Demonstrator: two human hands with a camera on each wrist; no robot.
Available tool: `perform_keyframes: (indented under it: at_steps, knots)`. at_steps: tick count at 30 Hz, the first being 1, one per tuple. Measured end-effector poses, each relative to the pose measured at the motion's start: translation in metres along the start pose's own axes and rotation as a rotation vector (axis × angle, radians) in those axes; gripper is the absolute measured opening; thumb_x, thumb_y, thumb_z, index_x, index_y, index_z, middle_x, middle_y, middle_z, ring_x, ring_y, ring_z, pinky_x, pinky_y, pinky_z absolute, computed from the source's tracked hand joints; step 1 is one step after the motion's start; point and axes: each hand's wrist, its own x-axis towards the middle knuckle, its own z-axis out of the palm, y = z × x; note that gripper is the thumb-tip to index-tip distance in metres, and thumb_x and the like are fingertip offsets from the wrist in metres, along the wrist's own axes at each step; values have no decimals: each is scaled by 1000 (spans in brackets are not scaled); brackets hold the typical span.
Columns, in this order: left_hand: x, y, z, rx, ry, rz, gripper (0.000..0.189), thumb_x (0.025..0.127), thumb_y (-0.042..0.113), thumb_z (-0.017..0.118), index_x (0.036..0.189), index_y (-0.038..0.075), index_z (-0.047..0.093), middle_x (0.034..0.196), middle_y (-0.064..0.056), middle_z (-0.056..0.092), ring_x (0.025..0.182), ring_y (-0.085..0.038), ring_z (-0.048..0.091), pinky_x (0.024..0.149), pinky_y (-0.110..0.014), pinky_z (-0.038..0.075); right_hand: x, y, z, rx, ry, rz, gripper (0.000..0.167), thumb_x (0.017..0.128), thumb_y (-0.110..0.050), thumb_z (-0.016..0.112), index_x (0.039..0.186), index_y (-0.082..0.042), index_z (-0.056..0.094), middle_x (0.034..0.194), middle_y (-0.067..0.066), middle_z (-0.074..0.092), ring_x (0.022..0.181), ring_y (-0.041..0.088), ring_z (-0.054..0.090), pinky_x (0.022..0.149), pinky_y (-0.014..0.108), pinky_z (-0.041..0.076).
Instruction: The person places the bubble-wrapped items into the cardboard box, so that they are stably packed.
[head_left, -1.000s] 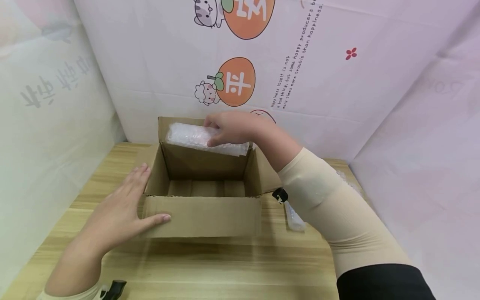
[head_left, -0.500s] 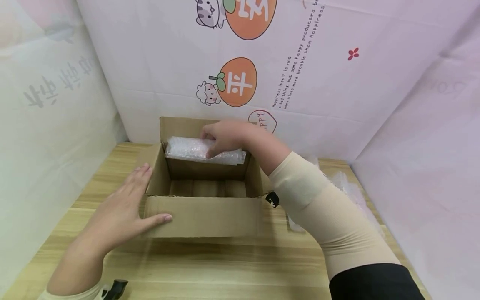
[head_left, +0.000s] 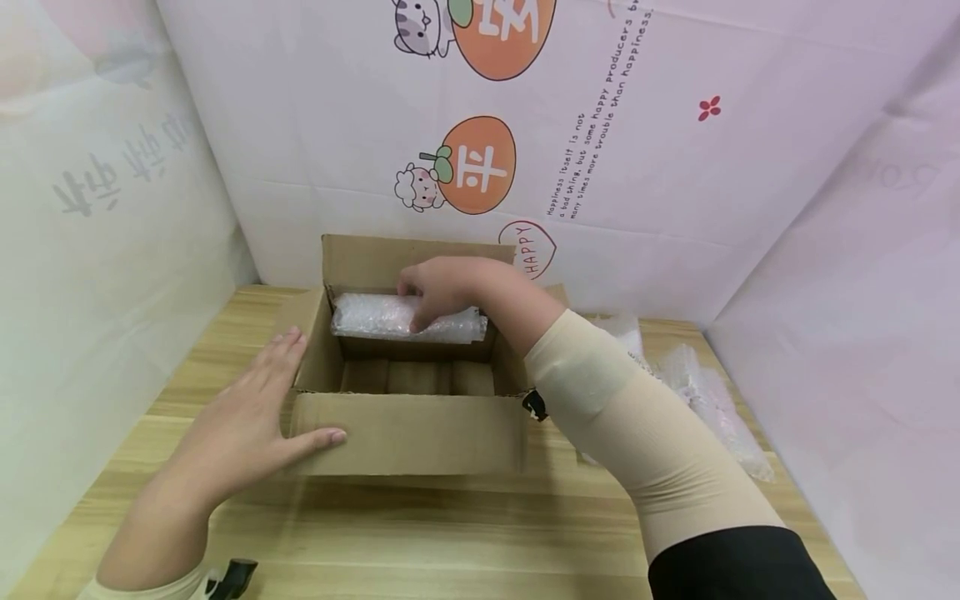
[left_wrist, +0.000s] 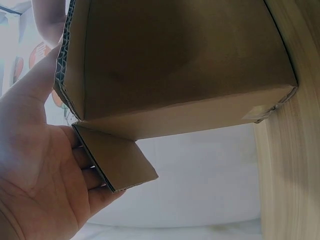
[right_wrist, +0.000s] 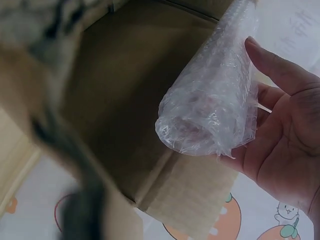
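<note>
An open cardboard box [head_left: 408, 433] stands on the wooden table with its flaps folded outward. My right hand [head_left: 450, 287] grips a bubble-wrap roll [head_left: 367, 317] between thumb and fingers, held level inside the box mouth by the back wall. In the right wrist view the rolled end of the bubble wrap [right_wrist: 195, 125] faces the camera, and the fingers behind it are partly hidden. My left hand [head_left: 240, 417] lies with straight fingers along the left flap, its thumb on the front flap. From the left wrist view, the fingers sit behind the small side flap [left_wrist: 120, 157].
More bubble-wrapped pieces [head_left: 720, 417] lie on the table right of the box, partly behind the right forearm. A printed cloth wall [head_left: 622, 250] rises close behind the box, with pale cloth at both sides. The wooden table [head_left: 450, 533] extends in front.
My right hand has lowered the bubble-wrap roll from above the back edge into the box mouth. The left hand keeps its place on the flaps.
</note>
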Motion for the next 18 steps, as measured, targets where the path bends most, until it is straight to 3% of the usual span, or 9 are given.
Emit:
perform_keyframes:
  at_steps: [13, 18]
  knots:
    - [1, -2, 1, 3, 4, 1, 118, 77, 79, 59, 159, 18, 1, 166, -3, 2, 152, -31, 10, 119, -59, 22, 3, -1, 5, -5, -3, -1, 60, 89, -39, 70, 141, -18, 47, 140, -1, 52, 125, 14, 49, 109, 33, 41]
    - [1, -1, 0, 0, 0, -4, 118, 77, 79, 59, 159, 18, 1, 166, -3, 2, 152, -31, 11, 117, -60, 24, -5, 4, 0, 31, 33, -31, 59, 89, -40, 70, 139, -17, 49, 135, 1, 55, 122, 15, 50, 107, 33, 42]
